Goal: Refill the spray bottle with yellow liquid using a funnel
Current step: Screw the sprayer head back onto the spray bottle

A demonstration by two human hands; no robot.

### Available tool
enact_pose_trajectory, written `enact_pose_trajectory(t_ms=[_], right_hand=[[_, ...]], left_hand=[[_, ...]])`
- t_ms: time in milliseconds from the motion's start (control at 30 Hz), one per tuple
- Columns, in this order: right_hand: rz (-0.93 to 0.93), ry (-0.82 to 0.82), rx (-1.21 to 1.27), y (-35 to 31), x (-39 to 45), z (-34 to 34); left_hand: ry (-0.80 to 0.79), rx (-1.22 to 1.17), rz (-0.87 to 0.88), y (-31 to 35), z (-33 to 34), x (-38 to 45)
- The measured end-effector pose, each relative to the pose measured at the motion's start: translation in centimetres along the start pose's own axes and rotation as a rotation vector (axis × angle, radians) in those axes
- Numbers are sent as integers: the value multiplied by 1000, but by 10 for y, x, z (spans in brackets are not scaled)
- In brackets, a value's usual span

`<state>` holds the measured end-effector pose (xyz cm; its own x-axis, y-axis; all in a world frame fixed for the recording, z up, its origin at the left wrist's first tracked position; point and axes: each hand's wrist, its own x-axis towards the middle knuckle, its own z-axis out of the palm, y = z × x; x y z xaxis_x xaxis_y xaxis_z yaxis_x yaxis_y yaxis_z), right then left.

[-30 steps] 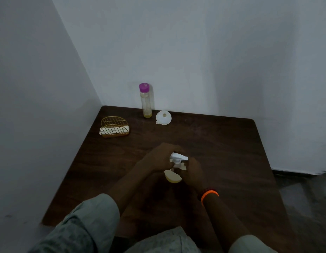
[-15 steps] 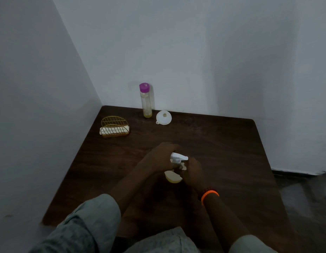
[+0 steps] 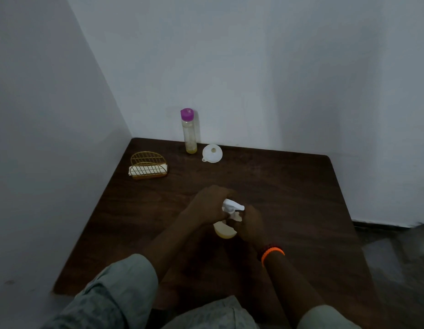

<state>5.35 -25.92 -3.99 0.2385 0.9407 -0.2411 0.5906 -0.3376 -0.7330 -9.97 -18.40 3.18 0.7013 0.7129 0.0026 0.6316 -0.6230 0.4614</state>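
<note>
The spray bottle [image 3: 225, 230], pale with a white trigger head [image 3: 232, 206], stands mid-table between both hands. My left hand [image 3: 206, 206] wraps the trigger head from the left. My right hand [image 3: 250, 225], with an orange wristband, grips the bottle's neck and body from the right. A white funnel [image 3: 212, 153] lies at the table's back. Beside it stands a tall clear bottle [image 3: 189, 134] with a purple cap and a little yellow liquid at its bottom. Most of the spray bottle's body is hidden by my hands.
A gold wire holder [image 3: 148, 166] with white napkins sits at the back left of the dark wooden table [image 3: 289, 198]. White walls close the table's left and back sides. The floor lies off the right edge.
The hands and the spray bottle stay in nearly the same place; the trigger head has shifted only slightly between the fingers.
</note>
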Motion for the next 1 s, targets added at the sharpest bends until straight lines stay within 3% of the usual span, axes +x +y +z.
enact_pose_trajectory(t_ms=[333, 600, 1000], right_hand=[[-8, -14, -23, -7, -1, -2], [34, -66, 12, 0, 4, -3], [-7, -110, 8, -4, 7, -11]], left_hand=[[-55, 236, -88, 4, -2, 4], [-94, 327, 35, 7, -15, 14], [-308, 425, 302, 1, -21, 39]])
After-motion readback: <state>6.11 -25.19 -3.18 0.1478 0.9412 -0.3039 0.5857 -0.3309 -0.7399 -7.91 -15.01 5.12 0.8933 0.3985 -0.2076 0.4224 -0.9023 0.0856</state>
